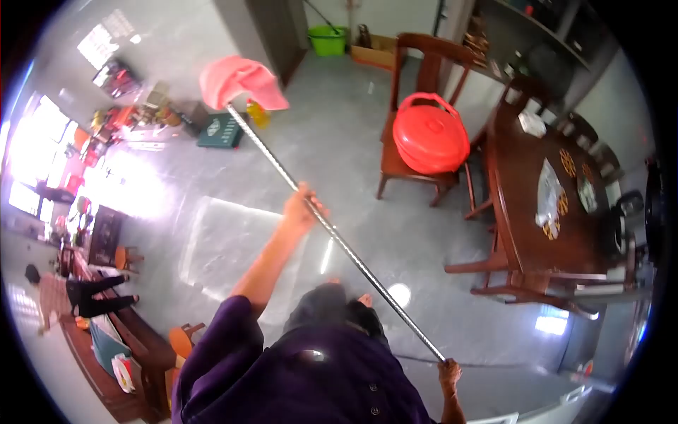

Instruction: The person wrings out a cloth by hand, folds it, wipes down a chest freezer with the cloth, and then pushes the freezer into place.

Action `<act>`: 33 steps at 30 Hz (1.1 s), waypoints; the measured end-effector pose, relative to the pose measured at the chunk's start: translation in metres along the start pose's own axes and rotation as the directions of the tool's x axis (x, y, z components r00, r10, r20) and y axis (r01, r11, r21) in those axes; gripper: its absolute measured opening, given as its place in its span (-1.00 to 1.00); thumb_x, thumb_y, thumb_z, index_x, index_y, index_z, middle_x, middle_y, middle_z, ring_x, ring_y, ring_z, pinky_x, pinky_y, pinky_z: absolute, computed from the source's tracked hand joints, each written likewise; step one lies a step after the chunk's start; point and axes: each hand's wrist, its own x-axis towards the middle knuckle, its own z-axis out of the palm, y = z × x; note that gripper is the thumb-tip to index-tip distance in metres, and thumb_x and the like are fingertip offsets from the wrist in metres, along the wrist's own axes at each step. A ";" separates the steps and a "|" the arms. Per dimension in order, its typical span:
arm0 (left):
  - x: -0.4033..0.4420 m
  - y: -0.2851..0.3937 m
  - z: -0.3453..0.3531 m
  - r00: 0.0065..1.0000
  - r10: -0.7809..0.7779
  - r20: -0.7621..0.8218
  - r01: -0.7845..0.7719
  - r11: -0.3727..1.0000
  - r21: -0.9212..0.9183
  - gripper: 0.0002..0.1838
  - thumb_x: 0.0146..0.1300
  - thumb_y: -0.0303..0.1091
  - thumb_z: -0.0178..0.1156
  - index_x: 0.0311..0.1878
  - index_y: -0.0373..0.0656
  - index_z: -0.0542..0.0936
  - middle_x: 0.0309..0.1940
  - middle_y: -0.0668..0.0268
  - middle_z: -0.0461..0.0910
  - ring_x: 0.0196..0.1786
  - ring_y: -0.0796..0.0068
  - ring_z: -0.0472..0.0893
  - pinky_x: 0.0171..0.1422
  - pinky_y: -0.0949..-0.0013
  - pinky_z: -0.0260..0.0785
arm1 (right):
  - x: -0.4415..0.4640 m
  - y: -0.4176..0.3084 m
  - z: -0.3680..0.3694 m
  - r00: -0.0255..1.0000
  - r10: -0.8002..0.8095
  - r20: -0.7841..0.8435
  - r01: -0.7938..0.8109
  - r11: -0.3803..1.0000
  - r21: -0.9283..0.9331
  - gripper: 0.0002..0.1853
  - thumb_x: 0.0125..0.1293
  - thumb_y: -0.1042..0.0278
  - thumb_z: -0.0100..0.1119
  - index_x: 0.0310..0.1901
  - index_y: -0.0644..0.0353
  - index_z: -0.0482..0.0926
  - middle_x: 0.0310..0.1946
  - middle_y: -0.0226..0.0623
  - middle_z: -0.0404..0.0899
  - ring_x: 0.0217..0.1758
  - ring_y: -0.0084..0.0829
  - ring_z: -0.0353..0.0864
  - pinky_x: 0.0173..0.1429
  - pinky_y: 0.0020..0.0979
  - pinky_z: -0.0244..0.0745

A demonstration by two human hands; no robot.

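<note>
A long silvery metal pole (360,264) slants across the view, from lower right to upper left. A pink cloth (241,81) covers its far end, raised in front of the pale wall; what lies beneath the cloth is hidden. Partway along the pole, my left hand (304,208) is closed around it with the arm stretched forward. My right hand (448,372) grips the near end, low and out to the right side of my body.
A red lidded tub (431,136) sits on a wooden chair (417,166), beside a dark wooden table (519,212). A green bucket (327,41) stands at the back. Near the wall are a dark green box (220,131) and a yellow bottle (258,113). Another person (78,297) is at far left.
</note>
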 end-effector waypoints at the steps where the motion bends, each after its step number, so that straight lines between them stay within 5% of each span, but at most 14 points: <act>1: 0.010 0.006 -0.004 0.997 -0.022 -0.069 0.021 1.000 -0.015 -0.64 0.43 0.01 0.23 -0.32 -0.06 0.46 -0.56 0.37 0.39 -0.47 0.33 0.48 -0.22 0.05 0.46 | 0.012 0.002 0.010 1.000 -0.023 -0.017 0.023 0.999 -0.043 -0.80 0.20 0.12 0.34 -0.34 0.06 0.68 -0.36 -0.19 0.70 -0.21 -0.02 0.70 -0.13 -0.04 0.53; 4: 0.011 0.006 0.016 0.987 0.027 -0.158 -0.027 1.000 0.000 -0.59 0.40 0.05 0.25 -0.40 -0.02 0.41 -0.63 0.41 0.28 -0.55 0.38 0.36 -0.34 0.10 0.37 | 0.028 -0.017 0.024 1.000 0.008 0.001 -0.008 0.995 -0.104 -0.81 0.16 0.15 0.32 -0.26 0.04 0.71 -0.34 -0.19 0.72 -0.16 -0.04 0.71 0.00 0.03 0.52; 5: 0.010 0.006 0.023 0.986 0.030 -0.162 -0.031 1.000 -0.003 -0.58 0.40 0.05 0.25 -0.42 -0.01 0.39 -0.64 0.42 0.26 -0.56 0.39 0.34 -0.36 0.12 0.35 | 0.036 -0.027 0.018 0.976 0.140 0.166 -0.131 0.989 -0.066 -0.74 0.14 0.15 0.31 -0.18 0.05 0.72 -0.23 -0.13 0.72 -0.04 0.00 0.69 0.15 0.08 0.49; 11: 0.009 -0.009 0.027 0.989 -0.004 -0.148 0.009 0.999 0.035 -0.53 0.40 0.08 0.24 -0.49 0.03 0.33 -0.71 0.46 0.12 -0.66 0.44 0.21 -0.41 0.18 0.28 | 0.049 -0.059 0.048 0.971 0.089 0.222 -0.086 0.996 -0.027 -0.16 -0.18 0.11 0.63 0.23 0.10 0.51 0.08 0.00 0.62 0.20 0.09 0.55 0.27 0.06 0.46; 16: -0.002 -0.003 0.043 0.995 -0.037 -0.094 0.047 0.994 0.098 -0.54 0.42 0.03 0.23 -0.52 0.02 0.34 -0.71 0.46 0.15 -0.64 0.44 0.25 -0.39 0.17 0.33 | 0.054 -0.113 0.063 0.967 -0.006 0.253 -0.008 0.999 0.054 -0.13 -0.15 -0.03 0.63 0.25 0.07 0.51 0.13 -0.01 0.58 0.27 0.09 0.50 0.38 0.09 0.33; 19: -0.024 0.017 0.065 0.988 -0.073 0.132 0.058 0.991 0.120 -0.58 0.45 0.08 0.17 -0.42 0.00 0.42 -0.66 0.48 0.24 -0.56 0.47 0.31 -0.29 0.20 0.39 | 0.060 -0.124 0.065 0.968 0.063 0.243 -0.071 0.997 0.026 -0.33 -0.02 -0.05 0.55 0.14 0.02 0.62 0.05 0.00 0.65 0.19 0.09 0.57 0.25 0.11 0.45; 21: -0.013 0.047 0.072 0.983 0.062 0.172 -0.094 0.978 0.184 -0.62 0.46 0.06 0.16 -0.34 -0.01 0.45 -0.63 0.46 0.29 -0.52 0.45 0.36 -0.25 0.16 0.43 | 0.075 -0.125 0.075 0.957 0.084 0.277 -0.112 0.990 0.088 -0.61 0.12 0.01 0.45 -0.07 0.03 0.72 -0.17 0.02 0.71 -0.03 0.09 0.68 0.05 0.07 0.57; 22: -0.005 0.065 0.077 0.971 0.136 0.194 -0.177 0.961 0.212 -0.64 0.47 0.06 0.16 -0.30 -0.01 0.47 -0.61 0.46 0.31 -0.50 0.45 0.39 -0.22 0.15 0.46 | 0.076 -0.122 0.080 0.993 -0.023 0.119 0.016 0.998 0.054 -0.76 0.20 0.09 0.36 -0.23 0.06 0.74 -0.34 -0.01 0.71 -0.20 0.10 0.71 -0.12 0.06 0.60; 25: 0.018 0.114 0.097 0.977 0.211 0.003 -0.208 0.961 0.182 -0.63 0.49 0.03 0.15 -0.34 -0.01 0.37 -0.58 0.47 0.27 -0.54 0.47 0.30 -0.33 0.26 0.37 | 0.080 -0.142 0.063 0.999 0.046 0.010 -0.046 0.998 0.046 -0.76 0.18 0.11 0.37 -0.30 0.11 0.72 -0.40 -0.02 0.69 -0.27 0.12 0.68 -0.17 0.08 0.56; 28: 0.048 0.122 0.083 0.987 0.156 0.050 -0.159 0.984 0.082 -0.57 0.50 0.08 0.11 -0.38 0.01 0.31 -0.60 0.49 0.18 -0.56 0.54 0.21 -0.41 0.31 0.25 | 0.099 -0.149 0.073 0.985 0.129 0.112 -0.128 0.992 -0.014 -0.57 0.03 0.12 0.52 -0.17 0.27 0.67 -0.34 0.07 0.68 -0.15 0.15 0.65 -0.07 0.00 0.55; 30: 0.050 0.130 0.101 0.978 0.197 0.062 -0.202 0.975 0.096 -0.54 0.50 0.10 0.11 -0.39 0.01 0.27 -0.60 0.49 0.14 -0.56 0.57 0.15 -0.44 0.34 0.17 | 0.096 -0.187 0.068 0.973 0.228 0.031 -0.224 0.969 -0.109 -0.12 -0.08 0.08 0.60 0.26 0.33 0.43 0.07 0.14 0.59 0.25 0.16 0.45 0.28 0.00 0.42; 32: 0.051 0.139 0.121 0.967 0.241 0.080 -0.248 0.963 0.108 -0.54 0.51 0.08 0.10 -0.40 0.01 0.26 -0.62 0.49 0.11 -0.58 0.58 0.12 -0.47 0.39 0.08 | 0.106 -0.236 0.062 0.949 0.294 0.110 -0.275 0.948 -0.161 0.24 -0.15 0.05 0.66 0.48 0.38 0.05 0.33 0.15 0.32 0.47 0.18 0.13 0.51 0.01 0.15; 33: 0.056 0.142 0.131 0.959 0.266 0.098 -0.277 0.952 0.130 -0.54 0.51 0.08 0.10 -0.40 0.00 0.26 -0.62 0.49 0.11 -0.58 0.58 0.13 -0.46 0.38 0.10 | 0.110 -0.269 0.052 0.949 0.286 0.131 -0.278 0.958 -0.070 0.27 -0.14 0.06 0.67 0.50 0.39 0.02 0.38 0.19 0.24 0.49 0.18 0.12 0.53 0.03 0.14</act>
